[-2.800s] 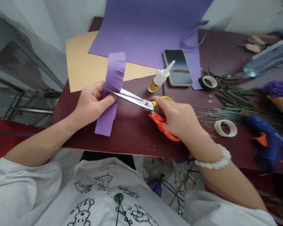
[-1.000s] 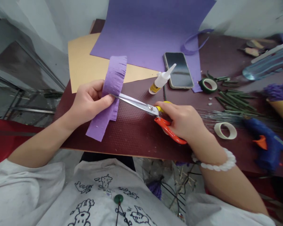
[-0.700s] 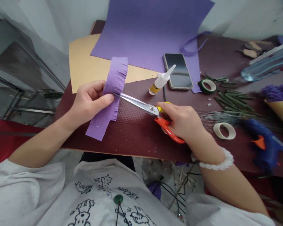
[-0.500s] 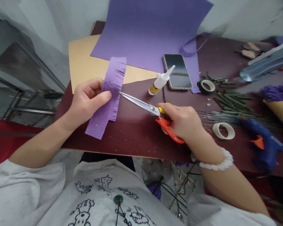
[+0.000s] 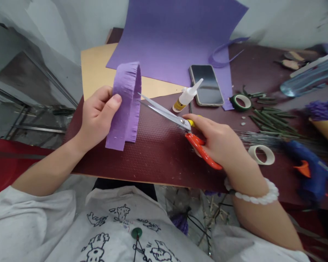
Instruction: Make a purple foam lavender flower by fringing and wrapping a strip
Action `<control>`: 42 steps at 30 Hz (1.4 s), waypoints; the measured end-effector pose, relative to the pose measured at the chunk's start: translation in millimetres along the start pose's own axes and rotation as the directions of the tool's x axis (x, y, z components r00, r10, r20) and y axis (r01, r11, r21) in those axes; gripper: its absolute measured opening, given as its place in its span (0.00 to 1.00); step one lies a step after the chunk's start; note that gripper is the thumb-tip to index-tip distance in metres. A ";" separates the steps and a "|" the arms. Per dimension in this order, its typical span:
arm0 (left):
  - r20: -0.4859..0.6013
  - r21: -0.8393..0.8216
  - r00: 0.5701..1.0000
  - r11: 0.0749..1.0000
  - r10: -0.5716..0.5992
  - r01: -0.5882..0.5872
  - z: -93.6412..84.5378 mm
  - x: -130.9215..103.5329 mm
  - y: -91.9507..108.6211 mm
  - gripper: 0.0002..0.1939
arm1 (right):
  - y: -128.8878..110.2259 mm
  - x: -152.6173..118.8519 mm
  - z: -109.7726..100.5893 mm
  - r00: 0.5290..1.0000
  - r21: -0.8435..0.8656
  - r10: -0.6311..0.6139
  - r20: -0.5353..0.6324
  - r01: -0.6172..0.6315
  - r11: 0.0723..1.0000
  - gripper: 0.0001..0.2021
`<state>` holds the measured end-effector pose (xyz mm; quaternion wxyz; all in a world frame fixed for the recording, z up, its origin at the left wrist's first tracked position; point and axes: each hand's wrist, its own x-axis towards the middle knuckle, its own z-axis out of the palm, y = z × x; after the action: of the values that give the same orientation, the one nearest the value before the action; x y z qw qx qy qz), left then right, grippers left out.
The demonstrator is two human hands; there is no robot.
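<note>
A strip of purple felt (image 5: 120, 109), its far edge cut into a fringe, bends over in an arch above the table. My left hand (image 5: 100, 114) pinches it at the near side, thumb on top. In my right hand (image 5: 218, 140) is a pair of scissors (image 5: 169, 113) with red and yellow handles. Their blades are slightly parted, and the tips point left beside the strip's fringed edge, seemingly apart from it. The strip's lower part near my palm has a plain, uncut edge.
On the dark red table (image 5: 153, 156) stand a small glue bottle (image 5: 184, 100) and a phone (image 5: 207, 85). Purple sheet (image 5: 175, 40) and tan sheet (image 5: 98, 69) lie behind. To the right are green tape (image 5: 240, 102), white tape (image 5: 261, 155), green stems (image 5: 273, 122) and a blue glue gun (image 5: 313, 178).
The scissors have drawn back right from the felt strip, and their blades have parted a little. My left hand has shifted left and turned the strip more upright.
</note>
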<state>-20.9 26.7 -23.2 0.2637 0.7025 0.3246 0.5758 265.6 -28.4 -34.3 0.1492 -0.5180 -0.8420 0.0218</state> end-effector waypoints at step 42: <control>0.067 0.093 0.996 0.993 0.064 -0.071 9.1 -3.4 1.0 0.17 | -3.4 2.9 -1.5 0.997 -0.046 -0.009 0.079 0.012 0.999 0.17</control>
<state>-12.4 23.5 -26.5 0.2208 0.7430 0.3190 0.5454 261.8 -27.6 -31.5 0.1040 -0.5156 -0.8502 0.0220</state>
